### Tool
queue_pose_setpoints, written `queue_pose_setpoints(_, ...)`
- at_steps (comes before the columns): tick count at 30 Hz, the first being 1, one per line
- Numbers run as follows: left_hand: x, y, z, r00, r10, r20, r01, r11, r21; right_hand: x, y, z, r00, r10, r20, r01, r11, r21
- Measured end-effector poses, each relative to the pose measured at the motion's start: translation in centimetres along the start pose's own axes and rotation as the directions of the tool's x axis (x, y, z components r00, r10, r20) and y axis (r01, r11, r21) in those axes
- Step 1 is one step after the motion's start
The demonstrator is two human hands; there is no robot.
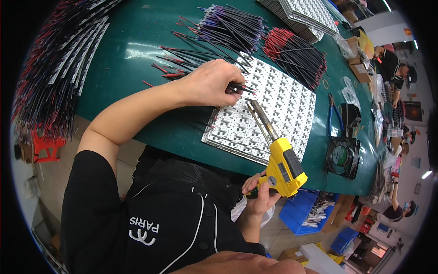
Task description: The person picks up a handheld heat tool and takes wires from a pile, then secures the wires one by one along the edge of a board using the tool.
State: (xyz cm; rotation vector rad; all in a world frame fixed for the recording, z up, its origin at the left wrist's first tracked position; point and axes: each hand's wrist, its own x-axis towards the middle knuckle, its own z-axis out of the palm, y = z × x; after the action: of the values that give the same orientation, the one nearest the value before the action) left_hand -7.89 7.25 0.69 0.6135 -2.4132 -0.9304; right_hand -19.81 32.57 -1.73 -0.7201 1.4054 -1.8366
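My left hand [212, 82] is closed on several thin black wires [242, 87], holding their ends over the left part of a white circuit board panel [285, 98]. My right hand [260, 196] grips the handle of a yellow soldering gun [284, 166] near the table's front edge. The gun's long metal tip points up and left and ends close to the held wire ends; whether they touch I cannot tell. The panel lies on a stack of similar ones, with rows of small parts on it. More black wires with red ends [182, 57] lie beyond my left wrist.
Bundles of black wire [230, 27] and red-tipped wire [296, 55] lie at the back of the green table [132, 27]. Finished-looking strips with wires [68, 59] pile up left. Blue-handled pliers [335, 114] and a black fan [342, 156] are right. A blue bin [294, 212] stands below; people work far right.
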Motion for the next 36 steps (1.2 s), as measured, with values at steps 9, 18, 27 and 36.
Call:
queue_pose_setpoints(9, 0.13, -0.61, -0.05, 0.997, 0.075, 0.016, -0.075, 0.997, 0.027, 0.06, 0.27, -0.13, 1.000, 0.017, 0.018, -0.017, 1.000, -0.008)
queue_pose_setpoints(18, 0.09, -0.37, -0.22, 0.996, 0.088, 0.026, -0.089, 0.995, 0.042, 0.29, -0.44, 0.04, 1.000, -0.011, 0.010, 0.011, 0.999, -0.032)
queue_pose_setpoints(27, 0.00, -0.36, -0.37, 0.989, 0.141, 0.040, -0.144, 0.986, 0.087, 0.31, -0.51, 0.01, 0.999, -0.017, 0.033, 0.017, 1.000, 0.003)
queue_pose_setpoints(36, -0.21, -0.21, 0.07, 0.995, 0.092, 0.028, -0.094, 0.991, 0.095, 0.18, 0.07, 0.05, 0.999, -0.003, 0.037, 0.005, 0.999, -0.041)
